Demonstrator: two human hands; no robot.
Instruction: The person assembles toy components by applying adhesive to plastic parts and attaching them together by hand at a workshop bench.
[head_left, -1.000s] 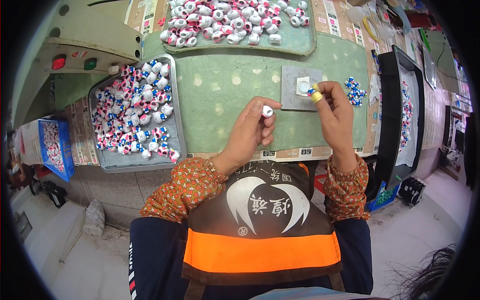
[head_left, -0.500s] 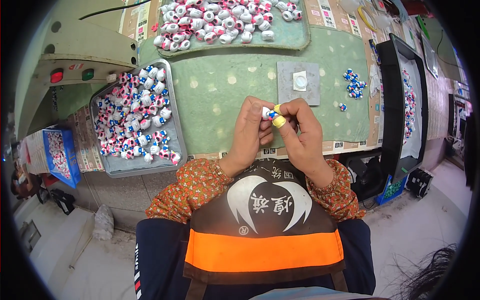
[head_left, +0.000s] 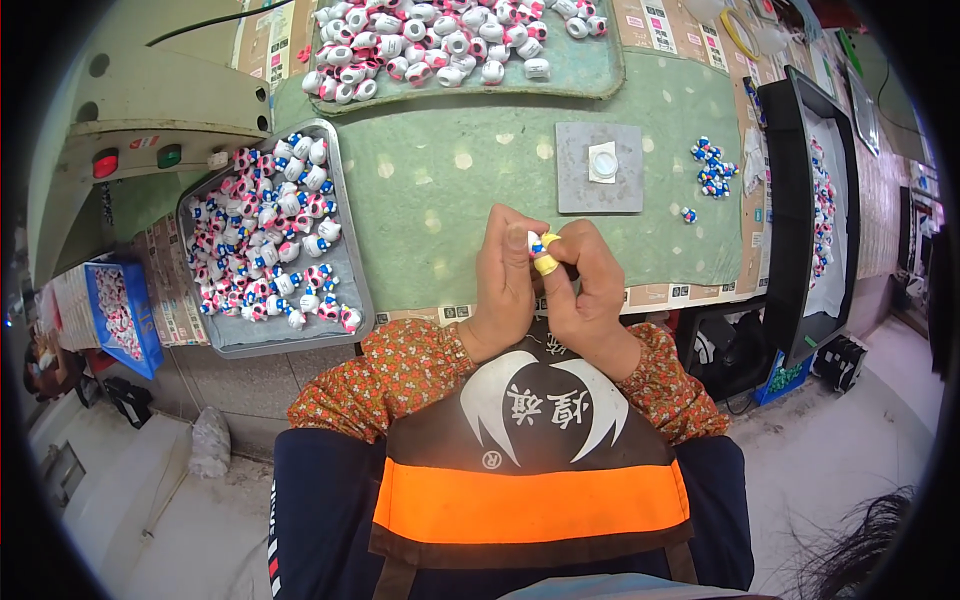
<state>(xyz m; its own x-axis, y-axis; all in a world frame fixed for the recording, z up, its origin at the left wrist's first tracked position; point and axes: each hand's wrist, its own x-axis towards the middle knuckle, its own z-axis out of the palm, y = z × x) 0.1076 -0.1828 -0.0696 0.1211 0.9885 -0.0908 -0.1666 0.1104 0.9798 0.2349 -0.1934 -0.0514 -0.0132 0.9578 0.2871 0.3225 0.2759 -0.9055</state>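
Over the near edge of the table, both hands meet around a small toy figure [head_left: 536, 242] with a white part and a blue part. My left hand [head_left: 503, 290] pinches its white part between thumb and fingers. My right hand [head_left: 590, 295] grips the blue part; its thumb and forefinger wear yellow finger covers. Fingers hide most of the figure. To the right, several small blue-and-white toy bodies [head_left: 714, 172] lie in a cluster, with a single toy body [head_left: 688, 215] just below it. A grey square plate [head_left: 628, 188] carries a small round white dish [head_left: 603, 162].
At my left stands a metal tray [head_left: 358, 290] of white, pink and blue figures. A bigger green tray [head_left: 560, 92] at the back holds white-and-pink toy heads. A black crate [head_left: 785, 230] sits right, a blue bin [head_left: 150, 340] far left, below a machine [head_left: 170, 85] with buttons.
My two hands have drawn slightly nearer to my body, still gripping the figure. The left fingers now stand more upright, and less of the figure shows.
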